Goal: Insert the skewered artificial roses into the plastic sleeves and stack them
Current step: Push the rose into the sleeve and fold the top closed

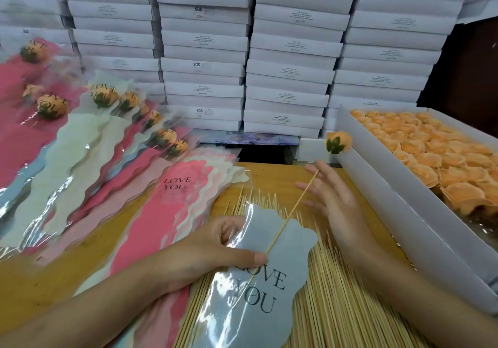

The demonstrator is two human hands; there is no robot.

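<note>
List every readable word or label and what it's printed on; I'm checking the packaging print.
"LOVE YOU": grey-blue sleeve held by the left hand.
"LOVE YOU": pink sleeve on the empty stack.
"LOVE YOU": filled sleeves at left.
"SGS": white boxes.
Smaller box print: too small to read.

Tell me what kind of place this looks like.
Probably a small packing workshop for gift flowers: stacked white cartons behind, a tray of orange rose heads, loose bamboo skewers, and finished sleeved roses.

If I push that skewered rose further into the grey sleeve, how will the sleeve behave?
The grey sleeve looks thin and floppy; it bends where the left hand pinches it. Its glossy film probably slides over the loose skewers underneath, so keep it pinned.
</note>
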